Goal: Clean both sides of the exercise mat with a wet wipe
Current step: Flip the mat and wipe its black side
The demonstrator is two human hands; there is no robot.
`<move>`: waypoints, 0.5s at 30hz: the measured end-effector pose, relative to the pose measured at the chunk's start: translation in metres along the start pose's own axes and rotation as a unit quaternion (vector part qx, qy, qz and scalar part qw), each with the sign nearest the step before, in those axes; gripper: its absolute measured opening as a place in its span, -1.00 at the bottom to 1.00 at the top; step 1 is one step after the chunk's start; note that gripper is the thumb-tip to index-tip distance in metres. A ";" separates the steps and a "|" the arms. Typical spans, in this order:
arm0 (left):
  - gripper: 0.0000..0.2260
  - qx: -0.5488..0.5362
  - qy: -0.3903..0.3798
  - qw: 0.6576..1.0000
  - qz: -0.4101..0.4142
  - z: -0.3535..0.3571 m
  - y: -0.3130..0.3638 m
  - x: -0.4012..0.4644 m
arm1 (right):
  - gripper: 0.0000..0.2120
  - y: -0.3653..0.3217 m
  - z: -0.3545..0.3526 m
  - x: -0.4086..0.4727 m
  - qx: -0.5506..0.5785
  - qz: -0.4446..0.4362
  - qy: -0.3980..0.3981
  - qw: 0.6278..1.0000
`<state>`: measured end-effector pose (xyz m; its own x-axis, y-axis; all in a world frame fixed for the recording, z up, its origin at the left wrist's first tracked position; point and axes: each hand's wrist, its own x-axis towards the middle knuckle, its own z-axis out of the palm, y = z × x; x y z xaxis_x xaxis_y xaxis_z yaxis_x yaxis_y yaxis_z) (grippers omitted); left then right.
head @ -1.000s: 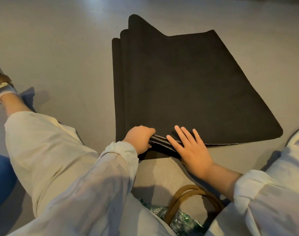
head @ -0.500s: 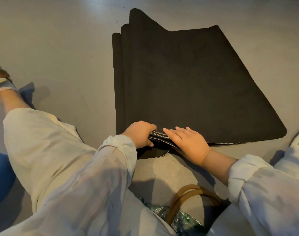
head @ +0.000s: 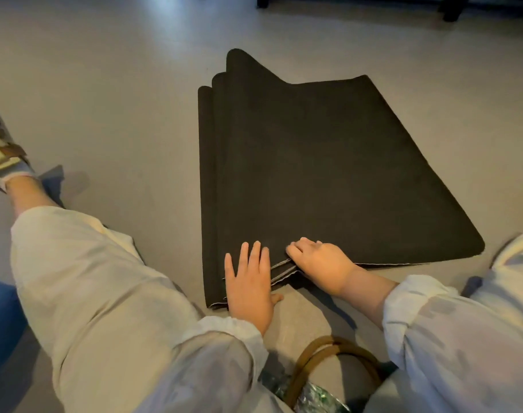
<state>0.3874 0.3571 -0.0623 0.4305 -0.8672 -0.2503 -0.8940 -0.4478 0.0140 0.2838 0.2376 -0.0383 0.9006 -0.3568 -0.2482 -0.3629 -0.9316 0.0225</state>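
The folded mat is lying on the floor, stretching away from both hands: the left hand is pressing flat on its near edge, the right hand is curling into the layers.

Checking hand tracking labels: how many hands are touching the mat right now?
2. The left hand lies flat, fingers straight, on the mat at its near left corner. The right hand is just beside it at the near edge, fingers curled into the folded layers.
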 end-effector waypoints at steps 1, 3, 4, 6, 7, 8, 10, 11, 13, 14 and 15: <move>-0.22 -0.006 0.018 1.000 -0.004 -0.003 0.000 0.000 | -0.60 0.000 -0.006 -0.002 0.005 -0.001 0.000 1.000; -0.23 -0.003 0.044 0.999 -0.003 -0.012 -0.003 -0.003 | -0.54 0.000 -0.019 -0.005 0.020 -0.004 0.001 1.000; -0.24 -0.002 0.054 0.999 -0.003 -0.017 -0.004 -0.005 | -0.51 0.000 -0.026 -0.007 0.024 -0.002 0.007 1.000; -0.25 0.003 0.075 0.997 -0.005 -0.027 -0.008 -0.010 | -0.49 -0.001 -0.038 -0.010 0.022 -0.001 0.031 0.999; -0.26 0.006 0.087 0.996 -0.005 -0.033 -0.010 -0.013 | -0.51 -0.002 -0.044 -0.011 0.020 -0.002 0.044 0.999; -0.26 0.007 0.098 0.995 -0.006 -0.039 -0.011 -0.014 | -0.55 -0.003 -0.049 -0.012 0.021 -0.003 0.057 0.998; -0.26 0.003 0.121 0.993 -0.012 -0.054 -0.015 -0.018 | -0.60 -0.005 -0.062 -0.015 0.029 -0.002 0.081 0.996; -0.27 0.001 0.134 0.991 -0.013 -0.062 -0.016 -0.019 | -0.61 -0.005 -0.069 -0.016 0.032 -0.001 0.091 0.995; -0.29 0.000 0.164 0.986 -0.006 -0.077 -0.017 -0.021 | -0.61 -0.005 -0.084 -0.019 0.037 0.004 0.109 0.993; -0.30 0.002 0.178 0.984 0.000 -0.085 -0.018 -0.021 | -0.61 -0.003 -0.093 -0.020 0.038 0.008 0.117 0.992; -0.33 0.006 0.195 0.981 0.007 -0.094 -0.019 -0.020 | -0.62 -0.001 -0.103 -0.021 0.037 0.011 0.126 0.991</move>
<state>0.4077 0.3626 0.0334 0.4305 -0.8918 0.1393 -0.9007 -0.4345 0.0021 0.2899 0.2392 0.0663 0.9199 -0.3921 0.0023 -0.3915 -0.9189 -0.0491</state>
